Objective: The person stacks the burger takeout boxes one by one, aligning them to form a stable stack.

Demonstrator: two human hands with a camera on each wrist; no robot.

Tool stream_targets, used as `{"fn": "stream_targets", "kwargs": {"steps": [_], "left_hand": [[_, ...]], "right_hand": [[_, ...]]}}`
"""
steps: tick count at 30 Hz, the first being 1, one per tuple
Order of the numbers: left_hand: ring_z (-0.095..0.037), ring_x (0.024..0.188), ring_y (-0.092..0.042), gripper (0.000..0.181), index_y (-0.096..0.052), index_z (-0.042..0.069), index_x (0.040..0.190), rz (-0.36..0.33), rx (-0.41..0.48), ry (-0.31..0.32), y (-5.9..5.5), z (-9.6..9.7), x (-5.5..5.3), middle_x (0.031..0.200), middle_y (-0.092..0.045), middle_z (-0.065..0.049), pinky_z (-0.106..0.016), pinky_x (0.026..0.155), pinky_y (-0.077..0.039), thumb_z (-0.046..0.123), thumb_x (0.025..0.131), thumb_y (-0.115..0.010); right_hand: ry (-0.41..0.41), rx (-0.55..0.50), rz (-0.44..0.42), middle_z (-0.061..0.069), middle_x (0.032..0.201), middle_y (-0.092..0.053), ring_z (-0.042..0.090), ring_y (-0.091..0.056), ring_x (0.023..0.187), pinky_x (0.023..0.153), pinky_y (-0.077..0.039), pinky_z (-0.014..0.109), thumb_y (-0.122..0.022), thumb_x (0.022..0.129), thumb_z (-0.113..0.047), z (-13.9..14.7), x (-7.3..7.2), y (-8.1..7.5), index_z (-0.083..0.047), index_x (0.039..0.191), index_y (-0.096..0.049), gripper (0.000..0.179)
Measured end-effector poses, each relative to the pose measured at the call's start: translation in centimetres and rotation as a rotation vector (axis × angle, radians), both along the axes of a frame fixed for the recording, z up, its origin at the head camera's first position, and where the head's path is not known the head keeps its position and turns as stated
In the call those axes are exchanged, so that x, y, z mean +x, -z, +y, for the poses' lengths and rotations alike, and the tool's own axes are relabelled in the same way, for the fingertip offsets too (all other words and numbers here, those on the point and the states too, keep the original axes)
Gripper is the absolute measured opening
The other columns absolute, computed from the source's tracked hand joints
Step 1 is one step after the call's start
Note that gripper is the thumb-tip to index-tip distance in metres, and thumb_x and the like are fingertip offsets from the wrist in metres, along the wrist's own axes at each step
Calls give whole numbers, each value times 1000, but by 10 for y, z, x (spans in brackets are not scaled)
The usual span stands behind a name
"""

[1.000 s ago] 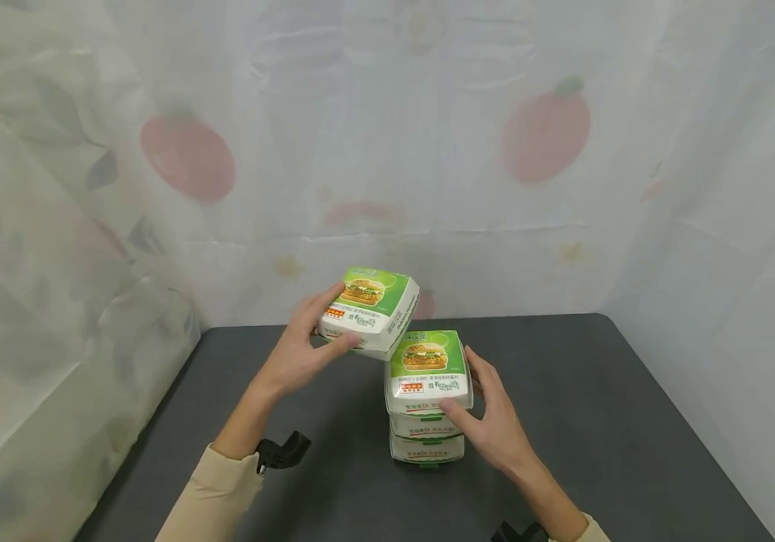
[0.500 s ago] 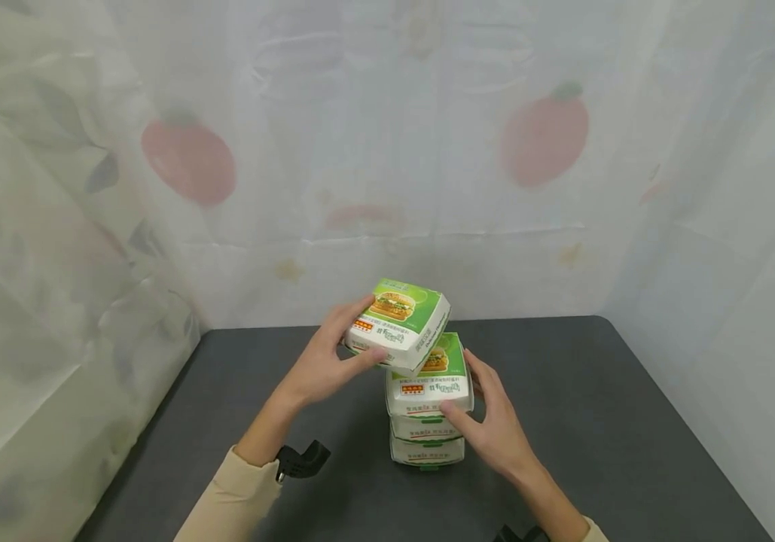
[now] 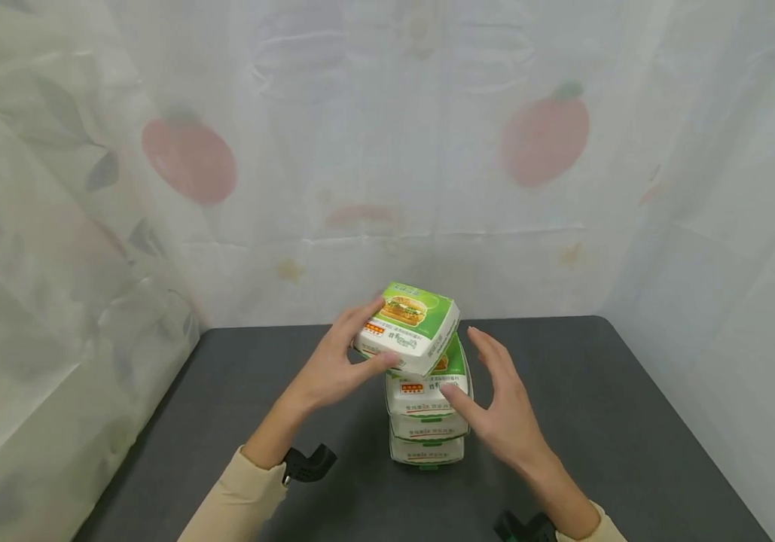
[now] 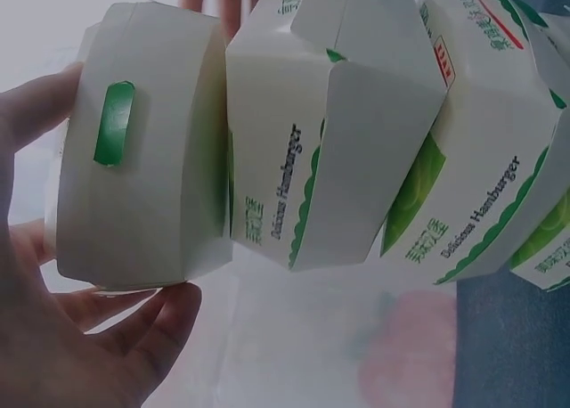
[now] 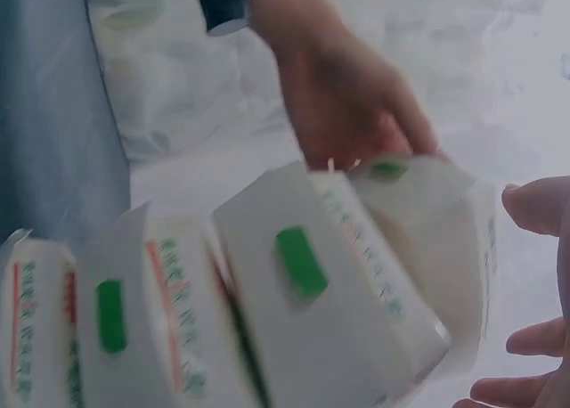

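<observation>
My left hand [image 3: 336, 369] grips a white-and-green paper burger box [image 3: 409, 327], thumb at the front and fingers at the far left edge. The box tilts over the top of a stack of three like it and covers part of the stack's top box [image 3: 421, 397]. In the left wrist view, the held box [image 4: 134, 150] lies right against the stack's top box [image 4: 294, 150]. My right hand [image 3: 505, 406] is spread beside the stack's upper right side. The right wrist view shows its fingers [image 5: 534, 203] apart from the boxes.
The dark table [image 3: 597, 421] extends around the stack on both sides. A pale curtain [image 3: 387, 150] printed with red fruit hangs behind it, with more sheeting [image 3: 41, 301] along the left and right. A black wrist strap [image 3: 309, 462] shows on the left arm.
My left hand has carried its box to the right, over the stack. My right hand has come off the stack's top box, its fingers spreading away. The stack stays in place.
</observation>
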State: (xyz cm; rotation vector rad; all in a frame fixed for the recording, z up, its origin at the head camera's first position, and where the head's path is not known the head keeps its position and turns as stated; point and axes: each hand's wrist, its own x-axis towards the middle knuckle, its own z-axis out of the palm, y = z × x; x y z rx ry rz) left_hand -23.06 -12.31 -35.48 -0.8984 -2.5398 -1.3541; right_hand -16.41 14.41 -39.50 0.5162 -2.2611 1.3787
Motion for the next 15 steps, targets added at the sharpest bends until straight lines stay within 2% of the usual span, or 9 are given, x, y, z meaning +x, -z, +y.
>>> {"fn": "stream_targets", "kwargs": {"steps": [8,15], "left_hand": [[-26,130,-44,84,-31,30,161,7,12,-16,0,9,7,154,-36,-6,-55,100,-41,40,92,-77],[-23,122,-47,79,-33,23,160,21,72,-10,-2,16,15,150,-40,-8,-50,97,-45,29,94,-76]], "right_hand": [[-59,-12,11,7,162,-30,28,-36,143,107,-36,60,-77,91,-22,-10,-2,-12,-15,158,-37,79],[-109,-81,14,8,161,-31,26,-35,144,111,-37,55,-75,92,-12,-7,-6,-15,-12,160,-32,81]]}}
